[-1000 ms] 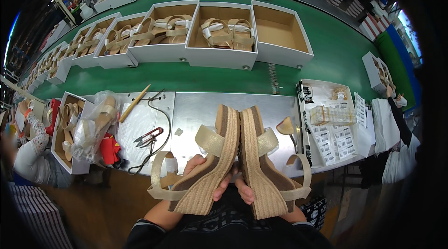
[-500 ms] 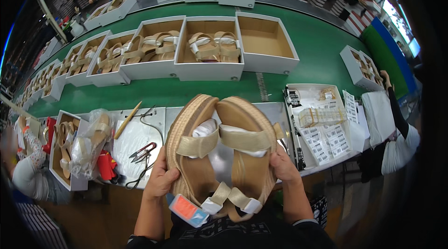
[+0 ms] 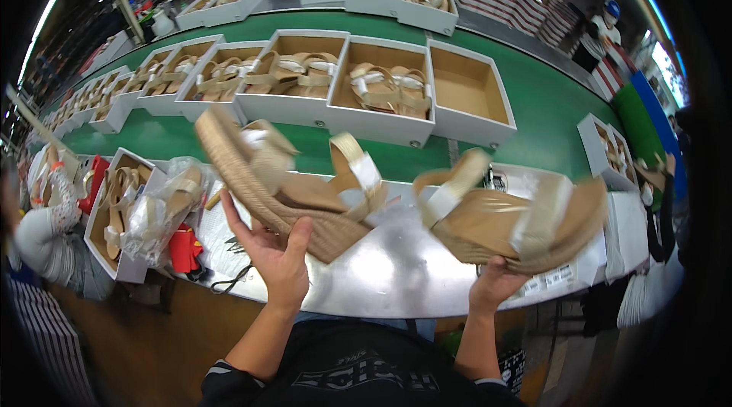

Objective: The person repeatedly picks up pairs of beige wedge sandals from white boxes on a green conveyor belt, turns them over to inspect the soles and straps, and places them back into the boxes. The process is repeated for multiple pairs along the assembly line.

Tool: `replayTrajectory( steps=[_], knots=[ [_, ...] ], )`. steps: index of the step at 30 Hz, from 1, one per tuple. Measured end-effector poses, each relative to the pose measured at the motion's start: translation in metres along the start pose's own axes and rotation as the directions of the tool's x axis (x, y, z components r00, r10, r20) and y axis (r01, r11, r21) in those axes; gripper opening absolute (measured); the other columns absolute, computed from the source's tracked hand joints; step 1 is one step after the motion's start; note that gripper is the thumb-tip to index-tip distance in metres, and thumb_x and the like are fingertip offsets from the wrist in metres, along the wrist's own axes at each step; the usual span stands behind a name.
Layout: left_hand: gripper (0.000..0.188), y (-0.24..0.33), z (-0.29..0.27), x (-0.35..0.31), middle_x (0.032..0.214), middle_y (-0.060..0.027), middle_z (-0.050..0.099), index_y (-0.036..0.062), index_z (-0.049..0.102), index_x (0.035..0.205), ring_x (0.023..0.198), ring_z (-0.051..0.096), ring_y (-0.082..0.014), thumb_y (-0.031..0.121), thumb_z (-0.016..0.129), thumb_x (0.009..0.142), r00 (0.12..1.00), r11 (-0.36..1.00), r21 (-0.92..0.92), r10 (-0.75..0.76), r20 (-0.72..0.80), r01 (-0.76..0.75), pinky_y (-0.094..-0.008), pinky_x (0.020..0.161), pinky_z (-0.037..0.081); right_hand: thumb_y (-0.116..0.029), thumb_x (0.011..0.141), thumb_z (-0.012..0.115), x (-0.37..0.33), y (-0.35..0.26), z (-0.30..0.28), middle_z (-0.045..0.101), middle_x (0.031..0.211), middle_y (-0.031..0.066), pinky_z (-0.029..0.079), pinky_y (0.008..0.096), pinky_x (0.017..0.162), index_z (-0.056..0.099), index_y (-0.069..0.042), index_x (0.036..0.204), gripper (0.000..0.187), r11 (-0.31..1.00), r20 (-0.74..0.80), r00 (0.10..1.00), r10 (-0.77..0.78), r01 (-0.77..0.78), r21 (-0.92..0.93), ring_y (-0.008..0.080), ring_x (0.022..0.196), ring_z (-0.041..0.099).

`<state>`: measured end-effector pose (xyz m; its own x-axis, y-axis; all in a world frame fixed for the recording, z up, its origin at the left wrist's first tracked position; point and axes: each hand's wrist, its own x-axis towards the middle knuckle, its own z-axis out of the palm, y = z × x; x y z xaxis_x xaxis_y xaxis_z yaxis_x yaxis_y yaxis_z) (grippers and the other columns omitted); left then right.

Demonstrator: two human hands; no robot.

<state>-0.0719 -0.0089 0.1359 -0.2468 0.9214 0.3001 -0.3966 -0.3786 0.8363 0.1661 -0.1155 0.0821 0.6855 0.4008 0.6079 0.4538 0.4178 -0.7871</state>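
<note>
A beige wedge sandal (image 3: 305,224) with a woven sole rests in my left hand (image 3: 276,262), its toe pointing up and to the left. My thumb lies against the woven side. My right hand (image 3: 496,286) supports a matching wedge sandal (image 3: 488,218) from below, toe toward the right. The two sandals are apart, their heel ends facing each other above the metal worktop (image 3: 366,281). White wrapping shows on the straps. Both sandals are somewhat smeared by motion. Beyond them, an open white box (image 3: 474,87) with a brown inside stands with nothing in it.
White boxes of sandals (image 3: 380,117) line the green conveyor (image 3: 305,136). At the left are a box of sandals (image 3: 107,243), a plastic-wrapped sandal (image 3: 171,205) and a red object (image 3: 184,248). Behind the right sandal lies a white tray (image 3: 534,174). Co-workers' arms (image 3: 657,270) show at both sides.
The sandals were side by side, upright, soles outward; now they are spread apart and tilted, toes outward. My hands have moved apart, and the view has shifted.
</note>
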Motion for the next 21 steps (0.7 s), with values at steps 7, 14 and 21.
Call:
replayTrajectory(
  steps=[7,14,21],
  knots=[
    [0.049,-0.016,0.001,-0.015,0.141,-0.0105,0.049,0.0054,0.04,0.139,0.13,0.048,-0.0226,0.034,0.049,0.101,0.754,0.481,-0.609,-0.565,0.334,0.63,-0.0404,0.11,0.04,-0.039,0.098,0.052,-0.004,-0.041,0.047,0.045,0.144,0.0105,0.042,0.0424,0.108,0.035,-0.008,0.144,0.058,0.182,0.371,0.645,0.668,-0.625,0.759,0.0237,0.13,0.047],
    [0.043,-0.026,0.016,-0.045,0.135,-0.0143,0.054,0.0014,0.047,0.133,0.124,0.054,-0.0247,0.026,0.054,0.099,0.552,-0.086,-0.738,-0.607,0.572,0.669,-0.0363,0.103,0.05,-0.045,0.098,0.048,-0.031,-0.054,0.064,0.047,0.142,0.0091,0.047,0.0401,0.107,0.04,-0.01,0.141,0.056,-0.419,0.715,0.414,0.563,-0.603,0.679,0.0242,0.13,0.048],
    [0.043,-0.026,0.015,-0.042,0.131,-0.0152,0.056,-0.0006,0.049,0.131,0.122,0.055,-0.0248,0.025,0.056,0.097,0.531,-0.129,-0.744,-0.621,0.576,0.656,-0.0364,0.102,0.051,-0.046,0.097,0.048,-0.027,-0.05,0.061,0.048,0.141,0.0103,0.05,0.0387,0.103,0.04,-0.01,0.14,0.056,-0.384,0.707,0.42,0.569,-0.624,0.68,0.0247,0.129,0.05]
  ],
)
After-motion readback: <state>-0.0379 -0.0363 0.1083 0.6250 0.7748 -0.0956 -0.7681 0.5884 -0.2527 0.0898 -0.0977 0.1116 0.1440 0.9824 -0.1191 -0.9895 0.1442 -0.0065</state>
